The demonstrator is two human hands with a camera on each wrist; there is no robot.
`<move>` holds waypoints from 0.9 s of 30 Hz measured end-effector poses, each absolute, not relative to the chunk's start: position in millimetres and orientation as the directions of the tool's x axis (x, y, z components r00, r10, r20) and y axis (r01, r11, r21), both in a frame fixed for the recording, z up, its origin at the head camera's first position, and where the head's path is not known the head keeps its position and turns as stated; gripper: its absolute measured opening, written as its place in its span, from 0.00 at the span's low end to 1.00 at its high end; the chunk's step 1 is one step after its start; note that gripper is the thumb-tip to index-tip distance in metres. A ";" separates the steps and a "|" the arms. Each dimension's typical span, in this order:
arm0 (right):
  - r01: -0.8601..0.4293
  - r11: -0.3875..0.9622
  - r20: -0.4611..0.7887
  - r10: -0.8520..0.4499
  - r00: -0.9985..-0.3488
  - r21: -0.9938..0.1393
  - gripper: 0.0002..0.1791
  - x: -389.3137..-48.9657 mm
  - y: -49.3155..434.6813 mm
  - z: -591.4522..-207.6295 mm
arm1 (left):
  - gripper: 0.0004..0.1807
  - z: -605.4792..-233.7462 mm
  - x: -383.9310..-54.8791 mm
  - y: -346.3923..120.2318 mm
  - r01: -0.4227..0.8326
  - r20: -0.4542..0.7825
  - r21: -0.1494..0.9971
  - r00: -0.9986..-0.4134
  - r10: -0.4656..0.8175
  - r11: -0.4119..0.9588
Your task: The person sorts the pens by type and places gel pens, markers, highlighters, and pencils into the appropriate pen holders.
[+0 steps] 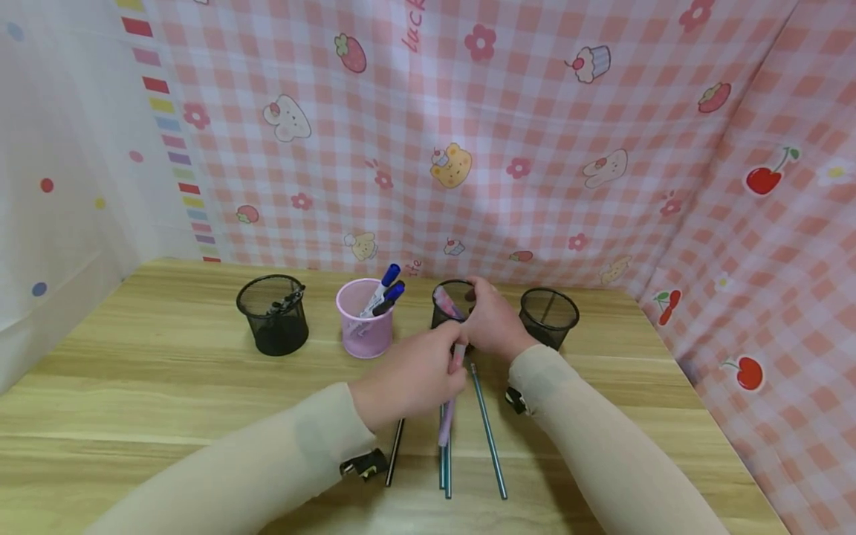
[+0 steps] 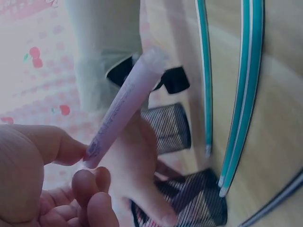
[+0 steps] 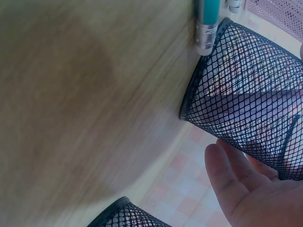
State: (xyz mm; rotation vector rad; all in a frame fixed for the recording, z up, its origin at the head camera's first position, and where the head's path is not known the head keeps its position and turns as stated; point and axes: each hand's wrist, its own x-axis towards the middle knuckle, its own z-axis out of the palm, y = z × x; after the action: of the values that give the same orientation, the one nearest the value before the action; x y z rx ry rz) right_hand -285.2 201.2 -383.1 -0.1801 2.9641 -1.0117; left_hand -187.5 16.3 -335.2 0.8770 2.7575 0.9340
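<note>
My left hand (image 1: 417, 375) pinches a pale pink marker (image 2: 124, 106) between thumb and fingers near one end. Its other end slants down over the table, toward me. My right hand (image 1: 498, 325) holds the side of a black mesh pen cup (image 3: 251, 71), with fingers along the wall and at the rim. Inside that cup leans a pink patterned item (image 1: 446, 303), partly hidden by the mesh. Teal pencils (image 1: 490, 431) with eraser ends lie on the table below the hands. One dark pencil (image 1: 395, 453) lies to their left.
Left of the hands stand a pink mesh cup (image 1: 364, 343) with blue-capped markers (image 1: 383, 290) and a black mesh cup (image 1: 279, 338) with dark items inside. Another black mesh cup (image 1: 551, 308) stands just right of my right hand. A checked cloth (image 1: 401, 134) hangs behind the table.
</note>
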 end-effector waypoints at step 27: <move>-0.142 0.791 0.068 -0.126 -0.990 -0.595 0.63 -286.2 199.9 -385.2 | 0.16 -318.3 -212.7 -11.6 0.486 0.335 0.729 -0.868 0.367 0.483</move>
State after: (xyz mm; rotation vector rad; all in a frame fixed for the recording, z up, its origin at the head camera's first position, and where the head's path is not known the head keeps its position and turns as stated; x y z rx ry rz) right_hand -286.2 199.9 -385.2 -0.2244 2.9958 -0.9992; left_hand -212.7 -11.6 -318.3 0.8159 2.8178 1.4567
